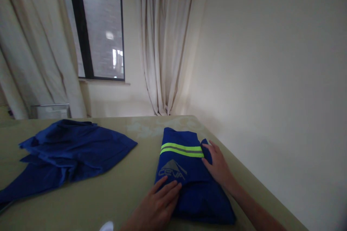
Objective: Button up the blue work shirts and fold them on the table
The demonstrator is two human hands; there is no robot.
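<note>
One folded blue garment [193, 177] lies on the table [114, 195], right of the middle of the view, near the table's right edge. Across its far part runs a bright yellow-green stripe [181, 148] with a grey line through it, and nearer the viewer is a grey printed logo [172, 169] reading CEVA under a triangle.

The left hand [164, 200] rests palm down on the near left part of the garment, fingers stretched out just below the logo, gripping nothing. The right hand [218, 162] is at the garment's right edge by the end of the stripe; its thumb and forefinger stand apart, with a small flap of blue cloth between them.

Well apart to the left, a second blue garment [73, 151] lies crumpled on the table, one corner pointing toward the folded one. A white object [107, 226], too cut off to identify, shows at the bottom edge. Beyond the table are a dark-framed window [103, 25], a left curtain [35, 36] and a right curtain [165, 36], and a pale wall [271, 79] stands to the right.
</note>
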